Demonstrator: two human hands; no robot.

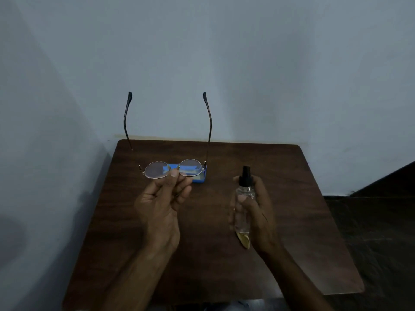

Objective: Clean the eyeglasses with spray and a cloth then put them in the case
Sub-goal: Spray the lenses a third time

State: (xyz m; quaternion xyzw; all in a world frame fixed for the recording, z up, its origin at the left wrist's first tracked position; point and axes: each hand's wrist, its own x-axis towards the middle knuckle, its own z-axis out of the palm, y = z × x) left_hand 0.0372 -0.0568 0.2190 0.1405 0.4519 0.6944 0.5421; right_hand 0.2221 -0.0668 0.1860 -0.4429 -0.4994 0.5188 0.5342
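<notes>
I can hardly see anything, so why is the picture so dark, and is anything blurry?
Head view: dim, bluish light, so the wooden table looks nearly black; the eyeglasses in the left hand stay fairly sharp; the clear spray bottle in the right hand is harder to make out; the wide lens bends the table edges.

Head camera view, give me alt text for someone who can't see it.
A person's left hand pinches open glasses by the bridge above a dark wooden table, while the right hand holds a clear spray bottle with a black nozzle. An open blue case sits on the table behind the glasses.
</notes>
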